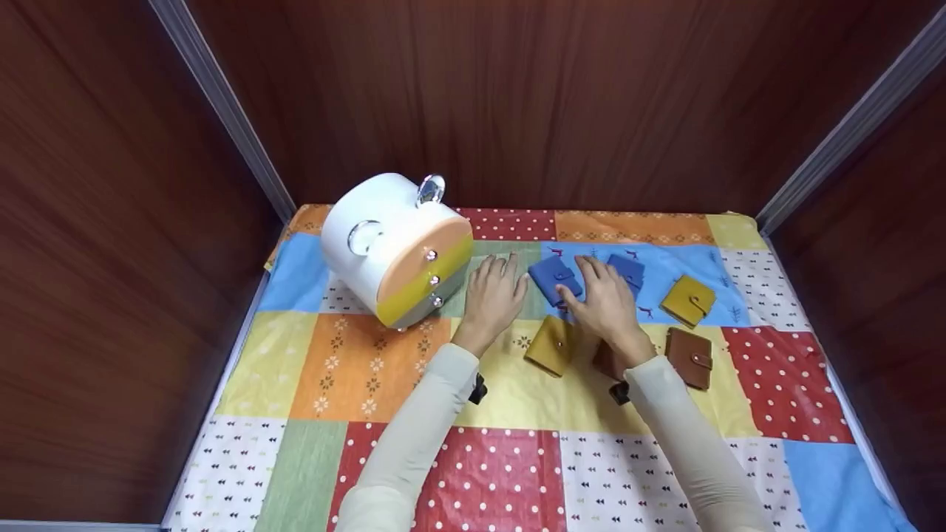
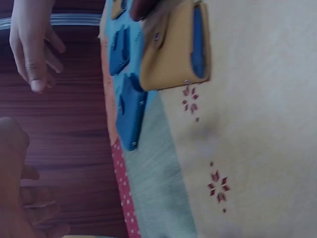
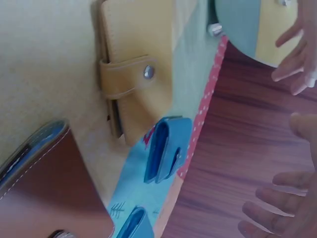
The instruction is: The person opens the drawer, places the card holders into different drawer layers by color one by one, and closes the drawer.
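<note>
My left hand [image 1: 491, 299] hovers with extended fingers to the right of a white rounded cabinet [image 1: 355, 214] with an orange, yellow and grey drawer front. Over the snap wallets my right hand [image 1: 607, 304] is spread, holding nothing. Between the hands lies one blue wallet [image 1: 550, 277]; a second blue wallet [image 1: 628, 270] is partly covered by the right hand. A mustard wallet [image 1: 547, 347] sits nearer me, and a brown wallet [image 1: 606, 360] is mostly hidden beneath the right wrist. Farther right are another mustard wallet [image 1: 689, 301] and another brown wallet [image 1: 689, 360].
A patchwork-patterned cloth [image 1: 488, 473] covers the table. Dark wood panels [image 1: 517, 103] enclose the back and both sides. The cabinet carries a shiny metal ring-shaped part [image 1: 431, 190] on top and small round knobs [image 1: 434, 280] on its front.
</note>
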`<state>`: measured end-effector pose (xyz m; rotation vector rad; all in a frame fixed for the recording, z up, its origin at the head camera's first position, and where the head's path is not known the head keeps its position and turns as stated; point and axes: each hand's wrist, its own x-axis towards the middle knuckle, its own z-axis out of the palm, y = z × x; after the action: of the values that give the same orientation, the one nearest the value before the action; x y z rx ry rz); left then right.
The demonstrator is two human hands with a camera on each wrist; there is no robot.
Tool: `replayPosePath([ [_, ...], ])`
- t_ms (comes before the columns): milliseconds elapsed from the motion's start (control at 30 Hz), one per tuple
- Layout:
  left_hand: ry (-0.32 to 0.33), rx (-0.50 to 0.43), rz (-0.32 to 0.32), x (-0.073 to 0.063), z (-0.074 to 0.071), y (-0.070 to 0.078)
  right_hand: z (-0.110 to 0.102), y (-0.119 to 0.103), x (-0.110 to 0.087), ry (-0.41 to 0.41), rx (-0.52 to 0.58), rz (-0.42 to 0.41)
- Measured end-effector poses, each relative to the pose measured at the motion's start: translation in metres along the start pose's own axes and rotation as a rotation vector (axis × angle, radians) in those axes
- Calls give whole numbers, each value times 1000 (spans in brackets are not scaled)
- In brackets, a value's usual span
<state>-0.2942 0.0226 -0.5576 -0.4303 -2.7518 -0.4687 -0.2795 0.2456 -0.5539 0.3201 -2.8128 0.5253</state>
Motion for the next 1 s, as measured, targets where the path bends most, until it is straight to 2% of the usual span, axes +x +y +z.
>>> replayPosePath([
  [100, 39, -24, 22, 3, -8, 0, 0, -5, 0, 46, 10, -11],
  [367, 81, -66, 80, 5, -26, -2, -2, -21, 2, 137, 66, -41],
  [667, 158, -69, 138, 5, -43, -9, -10, -43, 11, 100, 128, -69],
  [1000, 155, -103, 146, 6, -63, -15, -13, -64, 17, 46, 233, -89],
])
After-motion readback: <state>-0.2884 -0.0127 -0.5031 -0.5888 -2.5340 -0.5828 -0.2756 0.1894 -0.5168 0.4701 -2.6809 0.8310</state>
